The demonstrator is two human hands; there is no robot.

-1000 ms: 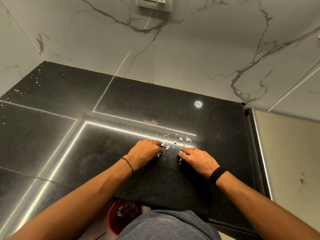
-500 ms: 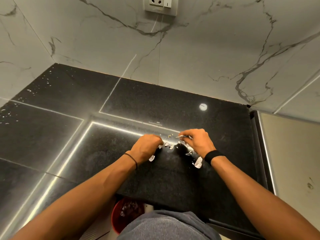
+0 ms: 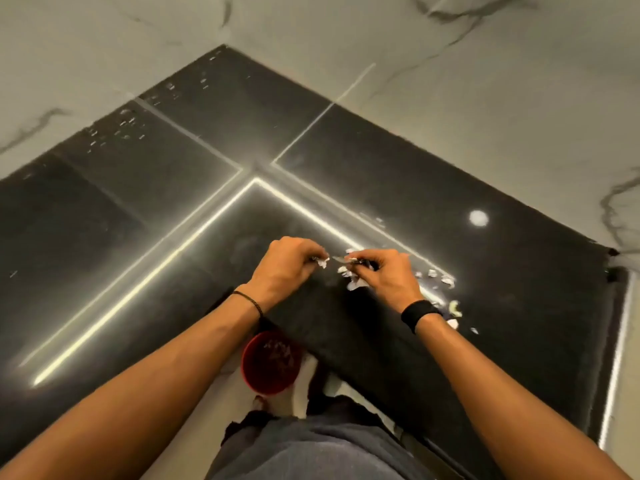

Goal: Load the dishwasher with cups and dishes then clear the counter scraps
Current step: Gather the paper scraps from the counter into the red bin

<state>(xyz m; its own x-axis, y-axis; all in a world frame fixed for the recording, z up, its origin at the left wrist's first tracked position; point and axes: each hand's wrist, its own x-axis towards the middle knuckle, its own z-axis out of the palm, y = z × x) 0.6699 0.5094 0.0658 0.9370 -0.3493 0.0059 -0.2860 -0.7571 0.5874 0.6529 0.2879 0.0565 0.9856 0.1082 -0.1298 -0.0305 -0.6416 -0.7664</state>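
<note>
A kitchen. A polished black stone countertop (image 3: 415, 188) meets marble-veined wall tiles (image 3: 485, 81). A red bin (image 3: 270, 362) stands below its edge.

Forearms are bare on both sides. Thin black braided bracelet (image 3: 247, 301) right behind the left hand (image 3: 284, 268), and a wide plain black band (image 3: 419, 313) behind the right hand (image 3: 384, 275). Grey-blue top (image 3: 311, 452) shows along the bottom.

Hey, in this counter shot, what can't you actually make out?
Head view, the only one:
How many scraps the left hand and right hand hold: curled fingers cover them.
What the scraps are: too small and blurred.
Red bin contents: blurred, its rim partly behind the counter edge.
White specks at the far left: too small to identify.
</note>
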